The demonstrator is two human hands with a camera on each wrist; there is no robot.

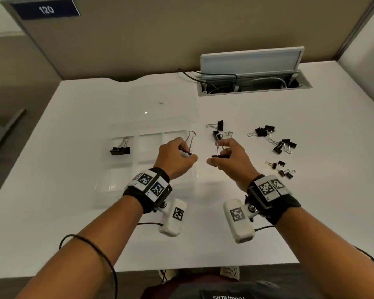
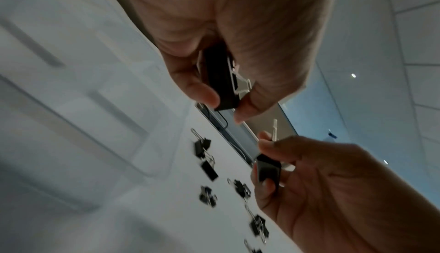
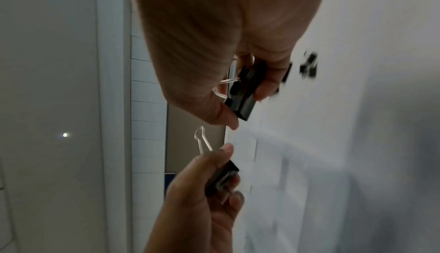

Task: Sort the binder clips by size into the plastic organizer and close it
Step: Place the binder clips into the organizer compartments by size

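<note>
Each hand holds one large black binder clip above the table. My left hand [image 1: 177, 156] pinches its clip [image 1: 188, 145] over the right side of the clear plastic organizer [image 1: 121, 186]; the same clip [image 2: 221, 80] fills the left wrist view. A few centimetres to the right, my right hand [image 1: 227, 156] grips the other large clip [image 1: 219, 151], also seen in the right wrist view [image 3: 245, 95]. One large clip [image 1: 120, 148] lies in the organizer's far left compartment. The organizer's clear lid [image 1: 162, 104] lies open behind it.
Loose clips lie on the white table right of the organizer: two medium ones [image 1: 218, 130] near the hands, further groups [image 1: 262, 131] [image 1: 283, 145] to the right, and small ones [image 1: 281, 168] nearer me. An open cable hatch [image 1: 253, 83] sits at the table's back edge.
</note>
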